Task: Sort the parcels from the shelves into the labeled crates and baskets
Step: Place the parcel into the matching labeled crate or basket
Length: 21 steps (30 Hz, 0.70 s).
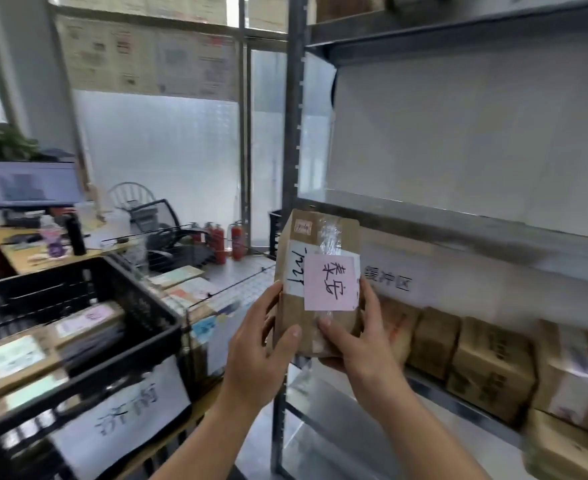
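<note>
1. I hold one cardboard parcel (316, 282) upright in the air, in front of the shelf post (290, 133), between the black crate (43, 285) and the metal shelving (458, 216).
2. My left hand (264, 344) grips its lower left edge, thumb pressed on the front. My right hand (358, 341) grips the lower right edge, thumb also in front, fingers curled around the side.
3. The pink label (330, 282) faces me, so I judge the step in hand is reading the destination.
4. Next I must match it. The paper sign (126, 403) on the black crate seems to carry different characters, so probably another container is needed.
5. More parcels (486, 355) wait on the lower shelf.
</note>
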### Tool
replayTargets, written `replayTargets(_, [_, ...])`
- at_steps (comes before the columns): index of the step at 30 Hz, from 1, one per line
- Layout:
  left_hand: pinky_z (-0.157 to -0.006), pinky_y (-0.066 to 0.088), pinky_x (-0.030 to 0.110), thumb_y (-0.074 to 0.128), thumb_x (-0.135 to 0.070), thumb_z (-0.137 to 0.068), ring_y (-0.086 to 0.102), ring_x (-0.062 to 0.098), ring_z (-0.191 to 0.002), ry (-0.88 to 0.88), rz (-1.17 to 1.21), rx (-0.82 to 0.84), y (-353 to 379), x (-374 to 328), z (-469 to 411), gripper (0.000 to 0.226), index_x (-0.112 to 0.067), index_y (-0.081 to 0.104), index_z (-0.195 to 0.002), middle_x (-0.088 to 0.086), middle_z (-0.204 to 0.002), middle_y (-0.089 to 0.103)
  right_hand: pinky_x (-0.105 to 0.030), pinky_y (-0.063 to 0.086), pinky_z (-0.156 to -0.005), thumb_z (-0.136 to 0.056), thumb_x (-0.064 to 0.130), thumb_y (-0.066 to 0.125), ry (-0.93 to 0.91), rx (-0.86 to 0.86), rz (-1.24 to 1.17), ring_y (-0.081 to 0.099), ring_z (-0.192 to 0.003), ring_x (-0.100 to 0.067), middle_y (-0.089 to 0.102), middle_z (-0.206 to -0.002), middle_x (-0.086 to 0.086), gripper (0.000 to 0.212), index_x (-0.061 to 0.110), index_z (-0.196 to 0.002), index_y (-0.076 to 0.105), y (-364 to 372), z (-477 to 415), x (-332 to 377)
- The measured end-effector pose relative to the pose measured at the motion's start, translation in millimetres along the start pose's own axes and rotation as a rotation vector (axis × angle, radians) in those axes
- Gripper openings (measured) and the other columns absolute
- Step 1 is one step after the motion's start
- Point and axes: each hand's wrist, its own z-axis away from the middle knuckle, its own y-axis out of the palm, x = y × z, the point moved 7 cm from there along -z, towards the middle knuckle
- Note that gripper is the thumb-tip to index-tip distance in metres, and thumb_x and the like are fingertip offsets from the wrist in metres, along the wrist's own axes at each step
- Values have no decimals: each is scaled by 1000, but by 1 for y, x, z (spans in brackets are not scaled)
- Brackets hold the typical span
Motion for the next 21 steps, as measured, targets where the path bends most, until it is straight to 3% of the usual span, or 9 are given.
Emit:
replayTargets(2, [-98, 50, 27, 59, -43, -83, 54, 5, -126, -4, -58, -25, -50, 3, -9, 59, -35, 45, -140, -18, -137, 55, -51, 61, -85, -81, 15, 82, -17, 62, -9, 69, -113, -29, 67, -127, 6, 80, 66, -129, 42, 48, -14, -7])
replayTargets(4, [-100, 47, 28, 58, -42, -84, 51, 3, -129, -3, -125, -45, -101, 2, -16, 57, -35, 46, -140, -16, -138, 55, -53, 60, -89, -80, 23, 83, -38, 111, 18, 66, -117, -28, 62, -133, 6, 84, 66, -135, 35, 95, -26, -14])
replayTargets(8, [-97, 40, 9, 57, -36, -90, 45, -12, -126, -53, -268, -174, -204, 9, -18, 48, -46, 44, -135, -23, -136, 51, -45, 63, -82, -89, 26, 77, -18, 239, 73, 69, -107, -17, 59, -130, 15, 89, 54, -152, 22, 180, -47, -33])
replayTargets(13, [-105, 40, 29, 60, -33, -95, 46, 0, -128, -197, -524, -333, -309, 37, 1, 48, -46, 44, -138, -18, -141, 49, -50, 59, -93, -88, 25, 78, -6, 416, 140, 68, -113, -21, 63, -135, 9, 89, 56, -151, 23, 255, -70, -62])
replayTargets(15, [-103, 38, 27, 62, -32, -94, 47, 2, -126, -249, -588, -356, -332, 46, 9, 50, -45, 43, -138, -18, -139, 49, -48, 59, -93, -88, 27, 78, -7, 477, 191, 66, -117, -21, 60, -140, 9, 90, 55, -152, 22, 274, -81, -72])
replayTargets(21, [-106, 35, 25, 65, -27, -92, 44, 4, -129, -327, -641, -388, -354, 71, 7, 53, -39, 46, -140, -19, -135, 47, -35, 61, -71, -91, 23, 76, 8, 517, 260, 70, -97, -18, 60, -140, 2, 85, 52, -152, 26, 283, -137, -87])
